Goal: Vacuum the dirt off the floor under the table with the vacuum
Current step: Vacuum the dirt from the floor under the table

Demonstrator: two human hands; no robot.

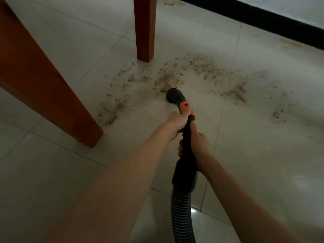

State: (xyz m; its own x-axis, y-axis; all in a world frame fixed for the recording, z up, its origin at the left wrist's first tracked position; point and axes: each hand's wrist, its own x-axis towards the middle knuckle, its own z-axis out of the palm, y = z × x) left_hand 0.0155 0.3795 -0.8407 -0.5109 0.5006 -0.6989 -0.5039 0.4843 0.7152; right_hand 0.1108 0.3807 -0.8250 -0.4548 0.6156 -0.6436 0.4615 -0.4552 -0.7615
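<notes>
Brown dirt [168, 79] lies scattered over the pale tiled floor [254, 155] between the two wooden table legs and off to the right. The vacuum's round black nozzle [172, 95] sits on the floor at the near edge of the thickest patch. My left hand [177, 122] grips the black and orange handle [186, 109] just behind the nozzle, thumb on the orange part. Lower down, my right hand [199, 142] holds the black tube. The ribbed hose [182, 213] runs from the tube to the bottom edge.
A thick wooden table leg [52, 95] stands at the left, a second leg [145, 30] at the top centre beside the dirt. A black skirting board [263, 20] runs along the wall at the top right. More dirt patches [236, 92] lie to the right.
</notes>
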